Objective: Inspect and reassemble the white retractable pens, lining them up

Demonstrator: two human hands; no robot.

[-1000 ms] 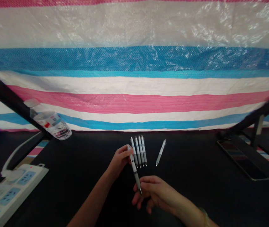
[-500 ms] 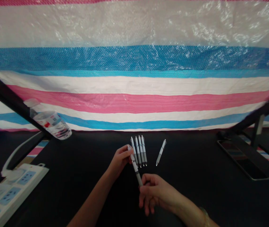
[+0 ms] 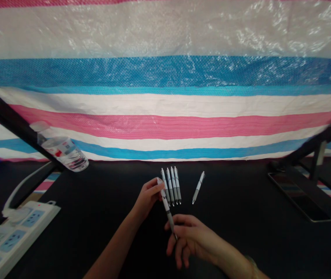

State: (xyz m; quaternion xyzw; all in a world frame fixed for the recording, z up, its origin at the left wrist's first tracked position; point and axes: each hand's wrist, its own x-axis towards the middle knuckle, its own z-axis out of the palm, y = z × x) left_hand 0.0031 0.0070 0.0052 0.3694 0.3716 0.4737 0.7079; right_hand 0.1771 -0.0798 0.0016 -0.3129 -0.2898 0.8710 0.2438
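A white pen with a grey grip slants between my two hands above the black table. Its upper, clicker end is pinched between the thumb and fingers of my left hand. Around the lower end is my right hand, its fingers loosely spread and the pen's tip showing in front of them. Whether the right thumb touches the pen is hard to tell. Just beyond my left hand lies a row of several similar pens, side by side. One more pen lies apart to the right, tilted.
A power strip with a white plug and cable lies at the left. Behind it, a clear water bottle leans by a black bar. A phone lies at the right near another bar. A striped plastic sheet hangs behind.
My right hand's pinch on the pen's lower end has loosened and its fingers have spread, exposing the tip. My left hand has kept its hold, nearly still.
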